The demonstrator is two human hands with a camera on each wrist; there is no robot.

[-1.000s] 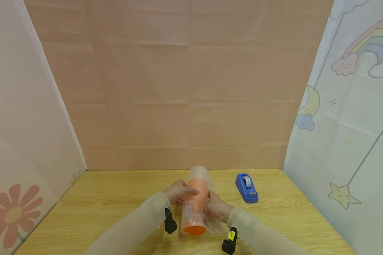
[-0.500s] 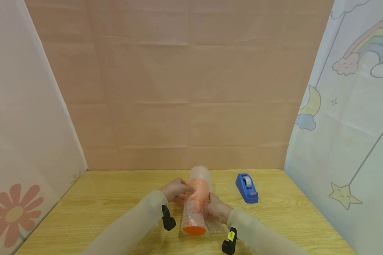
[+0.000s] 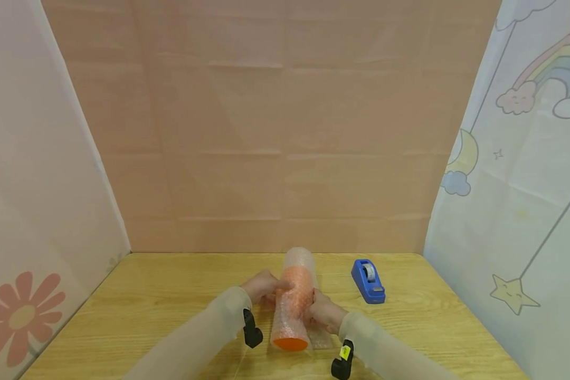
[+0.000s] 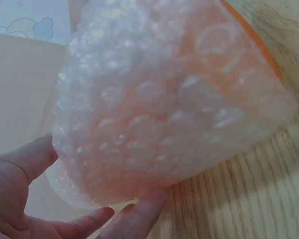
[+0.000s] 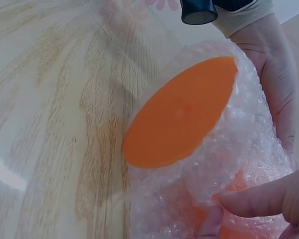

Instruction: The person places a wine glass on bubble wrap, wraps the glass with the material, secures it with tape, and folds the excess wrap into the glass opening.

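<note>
An orange object with a flat oval-looking end [image 5: 184, 112] lies on its side, rolled in clear bubble wrap [image 3: 299, 257]. My left hand [image 3: 262, 286] holds the roll from its left, thumb on top and fingers low along the side, as the left wrist view shows. On the other side my right hand [image 3: 325, 311] pinches the bubble wrap between thumb and finger. A loose flap of wrap lies flat on the table under that hand. The object's full shape is blurred by the wrap.
A blue tape dispenser [image 3: 368, 281] with a roll of tape stands to the right of the wrapped object. Everything rests on a wood-grain table [image 3: 171, 274]. A plain tan backdrop rises behind it, with patterned sheets on both sides.
My left hand's fingers lifted slightly off the top of the roll, then settled back with the thumb over it. The right hand stays in place. The wrap looks smoother around the object.
</note>
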